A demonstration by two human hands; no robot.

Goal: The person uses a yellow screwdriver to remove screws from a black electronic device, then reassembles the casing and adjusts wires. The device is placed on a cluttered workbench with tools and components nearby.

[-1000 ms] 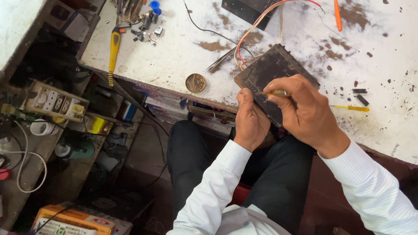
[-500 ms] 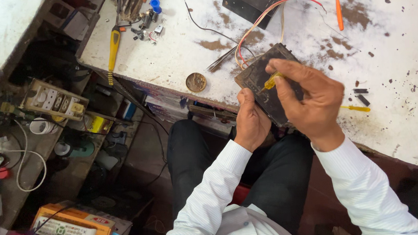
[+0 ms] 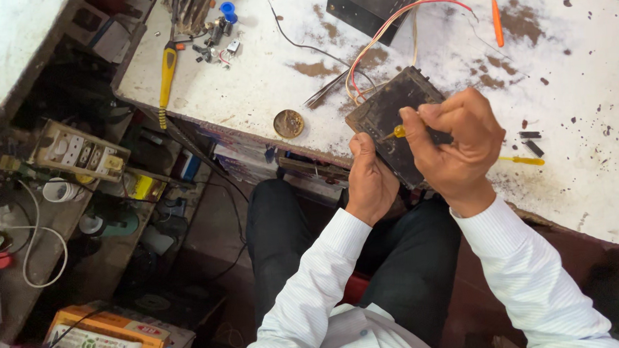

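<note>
Landmark: I take the dark flat module (image 3: 384,113) as my reference; it lies tilted at the near edge of the white stained table (image 3: 576,146), partly overhanging toward the lap.
Left hand (image 3: 370,181): I see it curled against the module's near lower edge, thumb up on its face, gripping it from below.
Right hand (image 3: 456,141): I see it clenched around one small tool with a yellow tip (image 3: 397,131), the tip touching the module's top face.
Wires: a red, a white and a yellow lead (image 3: 386,29) arc from the module's far edge toward one black box (image 3: 374,1) beyond it.
Round tin (image 3: 288,123): one, just left of the module, near the table's edge.
Yellow-handled tools: I count two besides the held one; a long one (image 3: 167,72) far left of the module, a short one (image 3: 523,160) right of it, beside the right hand.
Orange tool (image 3: 496,16): one, far right and beyond the module.
Small black pieces (image 3: 531,141): two, right of the module.
Blue cap (image 3: 228,10): one, among small parts far left beyond the module.
Socket strip (image 3: 77,151): one, on the shelf well left of the module.
</note>
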